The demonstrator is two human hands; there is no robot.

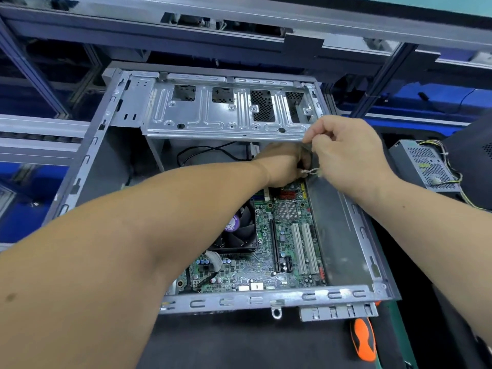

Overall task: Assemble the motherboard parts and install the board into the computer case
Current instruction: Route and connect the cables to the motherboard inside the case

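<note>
The green motherboard (266,262) lies inside the open grey computer case (266,298), with a black CPU fan (239,230) on its left part and white slots to the right. My left hand (282,166) reaches deep to the board's far right corner, fingers curled around a dark cable bundle. My right hand (346,153) meets it there and pinches the same bundle, where a white cable tie (310,171) shows between the two hands. What the fingertips touch is hidden.
The case's drive cage (226,113) is swung up at the back. A black wire (207,150) loops under it. A grey power supply (426,166) with coloured wires sits to the right. An orange-and-black screwdriver (363,339) lies on the black mat in front.
</note>
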